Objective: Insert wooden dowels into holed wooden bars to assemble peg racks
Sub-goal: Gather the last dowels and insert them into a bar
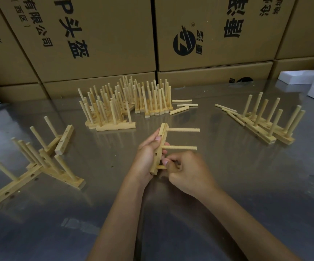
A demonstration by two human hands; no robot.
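My left hand (146, 159) grips a holed wooden bar (161, 140), held on edge above the metal table. Two dowels (178, 147) stick out of the bar to the right. My right hand (186, 171) curls round a third dowel (161, 167) whose short visible end meets the bar's lowest hole. Most of that dowel is hidden inside my fingers. An empty hole shows in the bar between the lower two dowels.
Finished racks stand packed at the back middle (126, 100). Partly filled bars lie at the left (39, 162) and right (269, 125). Loose dowels (184, 105) lie behind my hands. Cardboard boxes (95, 34) wall the table's far side; white boxes (299, 76) sit far right.
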